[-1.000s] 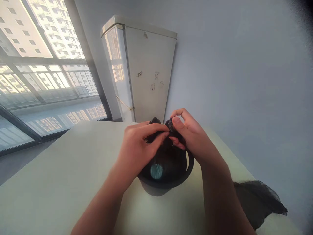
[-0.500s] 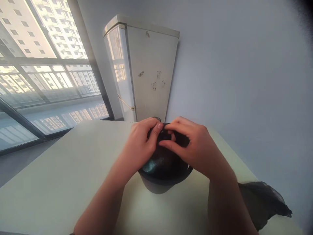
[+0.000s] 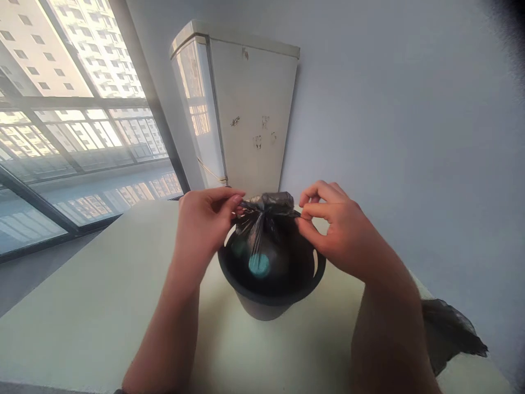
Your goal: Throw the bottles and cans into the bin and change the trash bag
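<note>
A black plastic bag [image 3: 266, 241] sits inside a small dark bin [image 3: 262, 303] on the pale table [image 3: 98, 306]. The bag's top is gathered into a knot above the bin. My left hand [image 3: 205, 221] pinches the left end of the bag's top. My right hand [image 3: 340, 230] pinches the right end, pulling it sideways. Something teal shows faintly through the plastic.
A second black bag [image 3: 451, 334] lies crumpled on the table at the right, behind my right forearm. A white fridge [image 3: 246, 115] stands against the wall beyond the table. Large windows [image 3: 74, 131] fill the left side.
My hands were close together over the bag's top, working it. Now they have moved apart, each pulling an end, and the knotted top stands between them.
</note>
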{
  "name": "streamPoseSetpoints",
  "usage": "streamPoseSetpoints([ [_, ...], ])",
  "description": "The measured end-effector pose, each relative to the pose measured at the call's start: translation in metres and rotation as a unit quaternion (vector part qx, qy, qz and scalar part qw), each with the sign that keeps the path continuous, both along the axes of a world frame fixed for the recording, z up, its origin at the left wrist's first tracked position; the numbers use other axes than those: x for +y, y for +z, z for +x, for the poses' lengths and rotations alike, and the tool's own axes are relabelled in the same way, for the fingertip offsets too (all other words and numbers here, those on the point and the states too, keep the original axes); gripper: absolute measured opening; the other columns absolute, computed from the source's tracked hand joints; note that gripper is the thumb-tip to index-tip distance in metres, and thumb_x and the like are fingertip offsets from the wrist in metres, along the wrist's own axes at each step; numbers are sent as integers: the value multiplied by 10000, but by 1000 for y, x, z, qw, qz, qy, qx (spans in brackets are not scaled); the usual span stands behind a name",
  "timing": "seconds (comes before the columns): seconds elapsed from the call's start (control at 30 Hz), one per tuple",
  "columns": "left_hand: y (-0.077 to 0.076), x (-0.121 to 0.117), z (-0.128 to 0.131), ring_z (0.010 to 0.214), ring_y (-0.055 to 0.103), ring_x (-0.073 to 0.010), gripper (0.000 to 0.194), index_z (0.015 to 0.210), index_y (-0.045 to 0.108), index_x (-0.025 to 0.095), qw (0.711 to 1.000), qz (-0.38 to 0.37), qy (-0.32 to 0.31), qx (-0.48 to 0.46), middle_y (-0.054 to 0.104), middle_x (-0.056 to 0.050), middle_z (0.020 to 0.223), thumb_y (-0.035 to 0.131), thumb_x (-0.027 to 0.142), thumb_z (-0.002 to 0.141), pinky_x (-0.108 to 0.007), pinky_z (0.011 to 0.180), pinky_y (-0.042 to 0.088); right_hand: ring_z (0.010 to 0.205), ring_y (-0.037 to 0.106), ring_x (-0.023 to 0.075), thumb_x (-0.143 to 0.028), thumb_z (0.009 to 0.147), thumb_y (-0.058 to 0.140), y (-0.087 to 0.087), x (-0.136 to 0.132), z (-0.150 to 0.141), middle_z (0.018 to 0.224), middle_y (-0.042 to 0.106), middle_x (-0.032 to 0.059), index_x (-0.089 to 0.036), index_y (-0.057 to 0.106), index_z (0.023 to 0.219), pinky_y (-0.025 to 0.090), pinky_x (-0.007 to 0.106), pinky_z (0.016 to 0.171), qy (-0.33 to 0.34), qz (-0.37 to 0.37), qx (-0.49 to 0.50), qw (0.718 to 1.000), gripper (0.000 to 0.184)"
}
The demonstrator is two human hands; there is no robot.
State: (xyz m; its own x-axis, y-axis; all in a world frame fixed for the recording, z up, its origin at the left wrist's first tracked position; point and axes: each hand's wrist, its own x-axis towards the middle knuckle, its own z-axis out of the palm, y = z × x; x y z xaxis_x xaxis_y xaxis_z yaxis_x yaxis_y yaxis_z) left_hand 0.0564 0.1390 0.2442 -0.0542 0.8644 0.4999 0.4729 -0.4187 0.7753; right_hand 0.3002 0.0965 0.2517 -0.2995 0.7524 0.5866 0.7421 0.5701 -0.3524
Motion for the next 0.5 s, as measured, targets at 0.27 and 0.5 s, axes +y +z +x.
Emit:
streamPoseSetpoints([
  [0.27, 4, 6, -20, 655, 728, -212, 186, 948, 835, 204, 997, 2, 38, 65, 775, -45, 730, 689, 316, 917, -337, 675, 583, 686, 484, 182, -250, 957, 615, -3, 1, 17, 772, 575, 36, -209, 482, 625, 364, 326, 602, -103, -57, 59, 991, 361],
  [0.5, 14, -24, 16, 798, 740, -186, 224, 1084, 819, 272, 981, 66, -154, 100, 797, -29, 969, 781, 296, 865, -281, 718, 611, 696, 568, 174, -363, 1035, 572, 1, -4, -30, 771, 625, 13, -222, 677, 893, 442, 290, 632, 72, -165, 241, 954, 226],
])
